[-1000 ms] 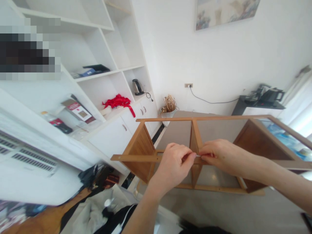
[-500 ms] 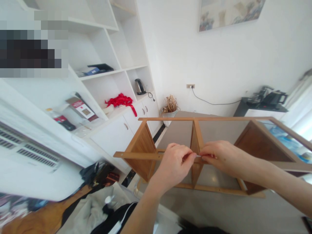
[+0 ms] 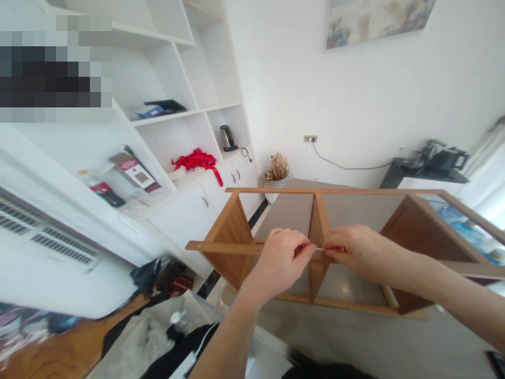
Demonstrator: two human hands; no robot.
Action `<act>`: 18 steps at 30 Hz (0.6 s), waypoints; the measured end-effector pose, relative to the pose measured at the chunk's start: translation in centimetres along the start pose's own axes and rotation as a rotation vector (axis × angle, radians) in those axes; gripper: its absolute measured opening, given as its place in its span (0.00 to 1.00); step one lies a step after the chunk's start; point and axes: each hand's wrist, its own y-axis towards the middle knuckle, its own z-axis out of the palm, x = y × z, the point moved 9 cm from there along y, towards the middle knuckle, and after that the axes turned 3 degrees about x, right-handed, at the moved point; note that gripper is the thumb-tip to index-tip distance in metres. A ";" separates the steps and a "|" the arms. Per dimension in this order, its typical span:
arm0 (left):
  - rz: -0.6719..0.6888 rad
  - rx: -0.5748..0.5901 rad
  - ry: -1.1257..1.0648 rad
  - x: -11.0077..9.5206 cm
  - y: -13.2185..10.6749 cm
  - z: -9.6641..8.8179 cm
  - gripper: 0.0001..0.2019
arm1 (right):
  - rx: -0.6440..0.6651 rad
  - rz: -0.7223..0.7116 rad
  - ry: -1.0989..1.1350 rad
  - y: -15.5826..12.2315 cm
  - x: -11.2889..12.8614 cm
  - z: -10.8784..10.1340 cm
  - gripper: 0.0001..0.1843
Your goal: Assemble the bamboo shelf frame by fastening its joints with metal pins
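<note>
My left hand (image 3: 278, 266) and my right hand (image 3: 357, 246) meet above a wooden frame, fingertips almost touching. Both are closed in a pinch on a thin, pale, rod-like piece (image 3: 320, 249) that bridges the short gap between them. Its kind is too small to make out. Below lies the open wooden furniture frame (image 3: 221, 247), with side panels and a middle divider (image 3: 319, 218). The near top rail runs under my left hand, and my fingers hide part of it and of the divider.
White shelving (image 3: 189, 197) along the left holds a kettle (image 3: 228, 138), red ribbon (image 3: 197, 159), a box (image 3: 136, 172) and a cola bottle (image 3: 104, 190). A dried plant (image 3: 276, 168) stands at the back. Grey cloth (image 3: 145, 337) lies at lower left. A dark cabinet (image 3: 398, 171) stands right.
The camera view has shifted slightly. My hands stay in nearly the same place over the frame, still pinching the thin pale piece.
</note>
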 end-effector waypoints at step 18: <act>-0.058 0.181 -0.122 2.5 1.6 0.7 0.14 | 0.026 0.049 -0.072 0.2 -0.3 -0.3 0.16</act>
